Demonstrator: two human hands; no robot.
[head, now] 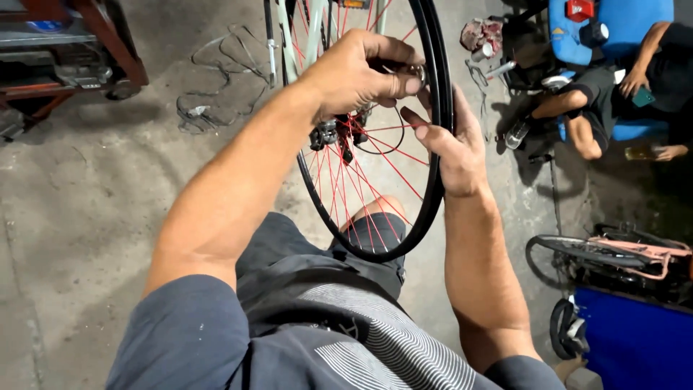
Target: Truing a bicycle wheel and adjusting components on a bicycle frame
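The left hand (357, 72) is pinching a small metal fitting (417, 72) at the black rim (442, 108) of the red-spoked wheel (375, 188), standing upright between the knees, while the right hand (451, 148) is clasping that rim, judged light, stiff, best held there.

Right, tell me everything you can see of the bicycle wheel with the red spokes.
The bicycle wheel has a thin black rim, bare of any tyre, and bright red spokes running to a dark hub with a cluster of metal parts at its centre. It stands upright between the person's knees, its top cut off by the frame edge, beside a pale green bicycle frame. The right hand clasps the rim's right side; the left hand pinches a small metal piece just inside the rim. Below is concrete floor.
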